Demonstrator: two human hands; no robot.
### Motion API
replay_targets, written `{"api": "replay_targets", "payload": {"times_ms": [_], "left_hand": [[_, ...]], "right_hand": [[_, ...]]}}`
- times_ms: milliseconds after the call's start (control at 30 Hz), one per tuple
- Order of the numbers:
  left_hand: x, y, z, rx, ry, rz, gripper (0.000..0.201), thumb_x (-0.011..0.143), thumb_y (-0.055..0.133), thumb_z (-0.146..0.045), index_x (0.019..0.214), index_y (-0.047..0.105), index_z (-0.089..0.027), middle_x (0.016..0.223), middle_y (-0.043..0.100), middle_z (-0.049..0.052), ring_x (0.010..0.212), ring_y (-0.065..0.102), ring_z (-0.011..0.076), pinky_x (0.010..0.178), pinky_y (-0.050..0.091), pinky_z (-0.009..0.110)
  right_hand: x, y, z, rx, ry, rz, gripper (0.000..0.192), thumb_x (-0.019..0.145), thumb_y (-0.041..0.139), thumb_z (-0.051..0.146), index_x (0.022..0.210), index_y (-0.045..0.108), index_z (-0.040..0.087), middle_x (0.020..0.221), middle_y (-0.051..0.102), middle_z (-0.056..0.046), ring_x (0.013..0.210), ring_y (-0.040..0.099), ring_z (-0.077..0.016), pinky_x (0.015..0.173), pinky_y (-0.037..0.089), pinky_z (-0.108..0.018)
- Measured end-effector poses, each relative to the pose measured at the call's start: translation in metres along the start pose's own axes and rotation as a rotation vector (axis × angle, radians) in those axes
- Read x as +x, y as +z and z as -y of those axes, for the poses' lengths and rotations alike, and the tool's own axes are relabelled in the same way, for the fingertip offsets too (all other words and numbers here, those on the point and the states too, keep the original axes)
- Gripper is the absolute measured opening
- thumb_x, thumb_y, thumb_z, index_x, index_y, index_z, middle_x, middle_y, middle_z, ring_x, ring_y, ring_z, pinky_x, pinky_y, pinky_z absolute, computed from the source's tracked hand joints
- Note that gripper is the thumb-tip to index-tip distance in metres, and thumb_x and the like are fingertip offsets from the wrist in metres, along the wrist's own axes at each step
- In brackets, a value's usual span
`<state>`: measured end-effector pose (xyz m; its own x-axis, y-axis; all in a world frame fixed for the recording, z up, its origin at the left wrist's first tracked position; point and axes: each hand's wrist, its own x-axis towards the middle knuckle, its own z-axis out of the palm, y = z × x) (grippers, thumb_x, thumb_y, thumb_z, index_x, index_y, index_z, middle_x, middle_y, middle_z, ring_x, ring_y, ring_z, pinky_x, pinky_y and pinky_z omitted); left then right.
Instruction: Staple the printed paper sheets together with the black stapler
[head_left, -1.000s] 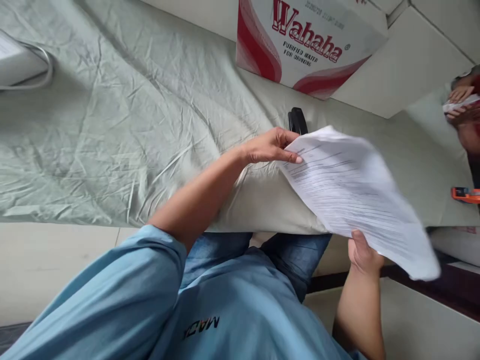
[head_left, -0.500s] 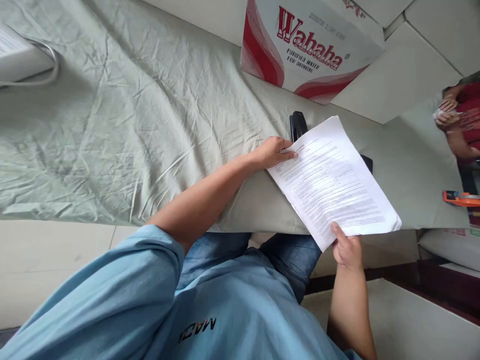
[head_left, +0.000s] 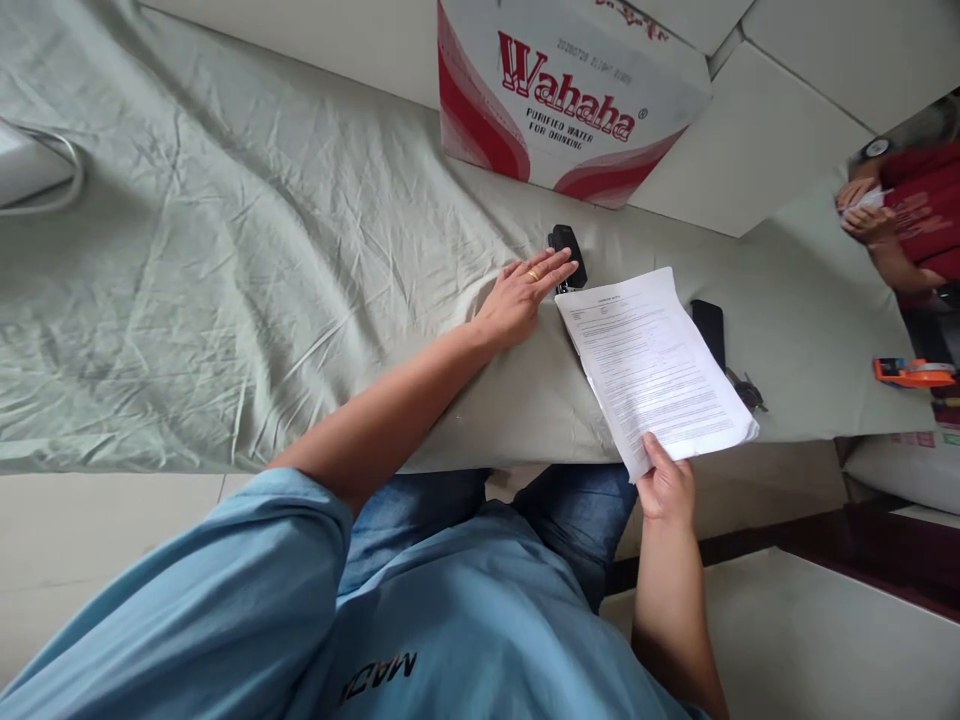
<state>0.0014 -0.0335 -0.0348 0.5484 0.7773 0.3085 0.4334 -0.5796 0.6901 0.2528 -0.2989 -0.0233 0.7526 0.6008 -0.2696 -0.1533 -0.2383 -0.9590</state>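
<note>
From here, the right hand (head_left: pixel 667 488) pinches the papers' (head_left: pixel 660 372) edge, sensibly: they look light, floppy; left hand (head_left: pixel 516 303) spreads over the stapler (head_left: pixel 570 239).

A counter (head_left: pixel 795 350) draped in creased, pale green cloth (head_left: pixel 225 260) runs alongside smooth, pale panels (head_left: pixel 757 140) in soft light, with light-coloured, seamed flooring (head_left: pixel 112 530) visible below its edge.
</note>
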Motion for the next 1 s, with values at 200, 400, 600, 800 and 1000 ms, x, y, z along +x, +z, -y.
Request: {"api": "replay_targets", "payload": {"times_ms": [200, 400, 600, 800, 1000], "left_hand": [[0.001, 0.0, -0.005, 0.085, -0.006, 0.113, 0.09, 0.09, 0.039, -0.001, 0.175, 0.041, -0.03, 0.185, 0.036, 0.003, 0.174, 0.028, 0.0265, 0.14, 0.019, 0.058], [0.001, -0.003, -0.011, 0.161, -0.033, 0.155, 0.095, 0.085, 0.034, 0.005, 0.175, 0.041, -0.027, 0.185, 0.035, 0.002, 0.175, 0.027, 0.0235, 0.14, 0.019, 0.059], [0.0, 0.0, -0.012, 0.178, -0.03, 0.124, 0.093, 0.086, 0.036, 0.004, 0.173, 0.046, -0.03, 0.181, 0.042, 0.001, 0.173, 0.031, 0.0265, 0.14, 0.018, 0.065], [-0.001, -0.002, -0.026, 0.207, -0.083, 0.144, 0.086, 0.093, 0.035, -0.001, 0.172, 0.047, -0.033, 0.182, 0.041, 0.0, 0.167, 0.043, 0.0295, 0.138, 0.015, 0.07], [0.0, -0.002, -0.012, 0.085, -0.027, 0.091, 0.084, 0.092, 0.04, -0.005, 0.172, 0.046, -0.03, 0.183, 0.041, 0.004, 0.158, 0.054, 0.0239, 0.135, 0.034, 0.052]], "right_hand": [[-0.008, 0.016, 0.005, 0.068, 0.004, -0.003, 0.068, 0.065, 0.101, 0.041, 0.127, 0.082, 0.02, 0.14, 0.081, -0.009, 0.148, 0.066, -0.0333, 0.131, 0.051, -0.054], [-0.013, 0.025, 0.002, 0.101, 0.017, -0.014, 0.072, 0.064, 0.102, 0.04, 0.13, 0.081, 0.021, 0.138, 0.082, -0.008, 0.146, 0.067, -0.0334, 0.13, 0.052, -0.055], [-0.014, 0.029, 0.0, 0.088, 0.038, -0.02, 0.074, 0.066, 0.101, 0.041, 0.134, 0.08, 0.021, 0.135, 0.083, -0.01, 0.139, 0.072, -0.0342, 0.118, 0.062, -0.056], [-0.016, 0.028, 0.004, 0.086, 0.125, 0.037, 0.088, 0.062, 0.103, 0.042, 0.144, 0.075, 0.024, 0.139, 0.081, -0.01, 0.12, 0.079, -0.0305, 0.079, 0.072, -0.039], [-0.031, 0.016, -0.002, 0.092, 0.126, 0.09, 0.086, 0.066, 0.102, 0.041, 0.145, 0.074, 0.024, 0.137, 0.082, -0.01, 0.12, 0.079, -0.0299, 0.084, 0.072, -0.041]]}}
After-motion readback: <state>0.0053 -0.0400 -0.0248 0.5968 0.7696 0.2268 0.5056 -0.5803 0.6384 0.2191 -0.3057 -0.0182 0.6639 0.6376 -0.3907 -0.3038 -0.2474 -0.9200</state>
